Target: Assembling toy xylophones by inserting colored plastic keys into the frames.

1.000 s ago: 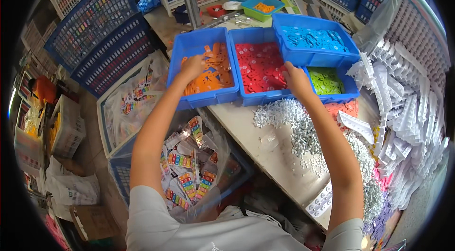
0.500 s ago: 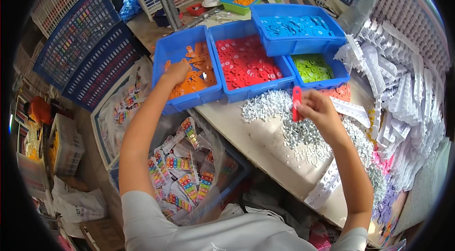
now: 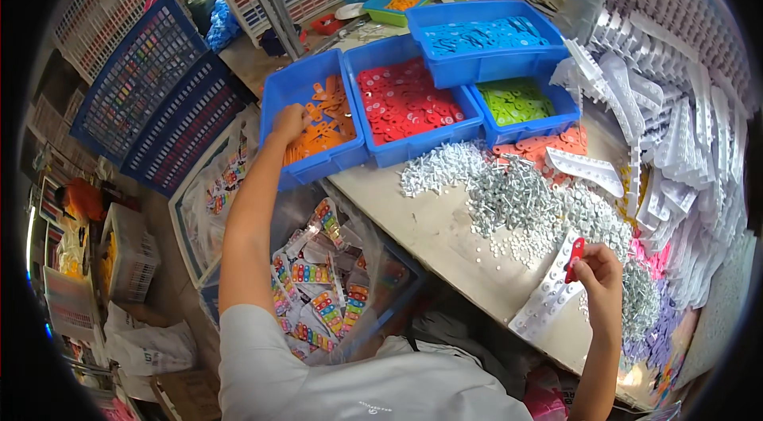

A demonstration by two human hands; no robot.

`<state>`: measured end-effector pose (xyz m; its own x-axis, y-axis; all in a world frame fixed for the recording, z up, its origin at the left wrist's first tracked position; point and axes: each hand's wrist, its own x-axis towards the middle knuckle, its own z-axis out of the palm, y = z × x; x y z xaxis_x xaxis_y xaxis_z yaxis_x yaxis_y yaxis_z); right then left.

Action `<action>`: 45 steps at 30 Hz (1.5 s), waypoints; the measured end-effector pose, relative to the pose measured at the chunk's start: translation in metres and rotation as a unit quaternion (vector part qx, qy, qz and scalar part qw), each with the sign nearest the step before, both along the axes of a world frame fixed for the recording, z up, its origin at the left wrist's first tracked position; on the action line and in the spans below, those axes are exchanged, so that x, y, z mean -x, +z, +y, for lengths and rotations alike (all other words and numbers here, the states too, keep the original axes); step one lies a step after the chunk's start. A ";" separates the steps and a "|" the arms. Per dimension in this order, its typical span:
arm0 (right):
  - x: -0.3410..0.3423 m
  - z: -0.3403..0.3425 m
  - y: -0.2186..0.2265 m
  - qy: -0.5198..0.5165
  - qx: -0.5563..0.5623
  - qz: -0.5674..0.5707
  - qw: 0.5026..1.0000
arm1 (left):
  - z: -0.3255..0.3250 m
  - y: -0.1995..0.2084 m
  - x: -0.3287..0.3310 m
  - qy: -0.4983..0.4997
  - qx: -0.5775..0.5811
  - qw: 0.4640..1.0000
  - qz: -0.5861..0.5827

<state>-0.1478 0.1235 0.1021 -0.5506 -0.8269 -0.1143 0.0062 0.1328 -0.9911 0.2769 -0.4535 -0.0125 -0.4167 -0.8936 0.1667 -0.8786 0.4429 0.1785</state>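
Note:
My right hand (image 3: pixel 602 270) pinches a small red plastic strip (image 3: pixel 574 258) with rounded ends. That strip is held over the upper end of a white studded plastic strip (image 3: pixel 543 303), which lies at the table's near edge; whether they touch I cannot tell. My left hand (image 3: pixel 292 124) is inside a blue bin (image 3: pixel 314 169) of orange plastic strips (image 3: pixel 334 115), its fingers curled together at the pieces. What sits between those fingers is hidden.
Neighbouring blue bins hold red pieces (image 3: pixel 409 103), green pieces (image 3: pixel 515 100) and blue pieces (image 3: pixel 485 37). Metal screws (image 3: pixel 509 194) and white caps (image 3: pixel 441 169) are heaped on the table. White strips (image 3: pixel 675 143) pile up at right. Below left, a plastic-lined crate holds packaged colourful strips (image 3: pixel 326 294).
My right hand has come nearer, down and right from the screw heap, carrying the red strip to the white one. My left hand has shifted slightly left and down within the orange bin.

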 end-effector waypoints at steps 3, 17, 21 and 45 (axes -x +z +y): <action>0.005 0.021 -0.002 -0.019 0.012 0.003 1.000 | -0.011 0.008 -0.019 0.007 -0.099 0.993 0.061; 0.024 0.042 -0.033 -0.101 -0.082 0.335 0.933 | 0.248 0.107 0.188 -0.176 -0.441 0.659 0.583; 0.041 0.034 -0.043 -0.112 -0.090 0.411 0.900 | 0.293 0.084 0.235 -0.263 -0.552 0.649 0.453; 0.038 0.014 -0.098 -0.229 -0.159 0.505 0.817 | 0.411 0.011 0.426 -0.506 -0.238 0.809 0.184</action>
